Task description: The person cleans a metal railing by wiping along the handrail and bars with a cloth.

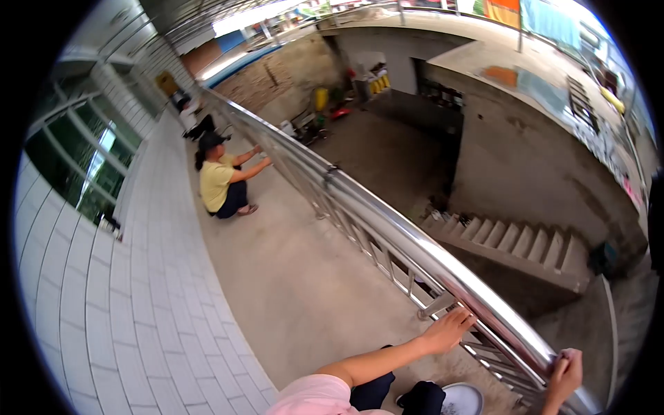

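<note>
A shiny metal railing (408,220) runs diagonally from the far left to the lower right. My left hand (448,332) reaches to its inner side, with the fingers bent over a bar just below the thick top rail. Farther right, my right hand (566,379) is closed at the outer side of the top rail. A small greyish-pink bit of what looks like a cloth shows at its fingers; most of it is hidden. Below my arms, beside my dark-trousered knees, a pale round basin (462,400) sits on the floor, partly cut off.
A person in a yellow top (220,181) squats by the railing ahead, hands at the bars. Another person (194,117) is low down farther along. A white tiled wall (159,297) borders the concrete walkway (283,277). Beyond the railing lie a lower yard (380,149) and concrete stairs (515,242).
</note>
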Motion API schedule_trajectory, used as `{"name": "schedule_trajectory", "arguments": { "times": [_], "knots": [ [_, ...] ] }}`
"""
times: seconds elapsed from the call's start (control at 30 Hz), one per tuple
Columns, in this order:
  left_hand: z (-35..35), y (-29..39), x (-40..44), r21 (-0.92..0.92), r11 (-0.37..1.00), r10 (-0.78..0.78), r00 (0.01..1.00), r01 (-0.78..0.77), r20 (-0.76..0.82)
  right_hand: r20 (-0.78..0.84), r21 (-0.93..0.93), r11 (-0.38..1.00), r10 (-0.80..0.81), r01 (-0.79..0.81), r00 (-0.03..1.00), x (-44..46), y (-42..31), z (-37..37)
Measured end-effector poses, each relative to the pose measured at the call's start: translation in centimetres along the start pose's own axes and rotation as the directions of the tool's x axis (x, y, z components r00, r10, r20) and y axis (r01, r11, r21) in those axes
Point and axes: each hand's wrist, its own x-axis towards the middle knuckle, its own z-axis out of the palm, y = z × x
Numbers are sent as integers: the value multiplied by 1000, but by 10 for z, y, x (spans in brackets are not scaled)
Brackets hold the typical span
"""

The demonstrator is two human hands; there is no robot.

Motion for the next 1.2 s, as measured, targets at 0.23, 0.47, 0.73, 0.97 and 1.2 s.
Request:
{"name": "schedule_trajectory", "arguments": {
  "times": [0.23, 0.47, 0.73, 0.97, 1.2],
  "knots": [
    [-137, 41, -126, -87, 859, -476, 850, 504, 225, 175, 6, 998, -67, 68, 982, 30, -85, 58],
    [-107, 32, -337, -259, 307, -947, 321, 916, 12, 351, 124, 977, -208, 175, 913, 47, -110, 89],
    [-140, -52, -485, -161, 148, -973, 174, 976, 154, 46, 382, 836, -442, 393, 896, -7, -326, 161],
    [-204, -58, -524, -626, 150, -970, -9, 765, -243, 341, 752, 596, -717, 281, 609, -68, -515, 242],
    [-217, -66, -545, -842, -3, -972, -198, 540, -123, 853, 347, 441, -515, -828, 83, -109, -638, 330]
  ]
}}
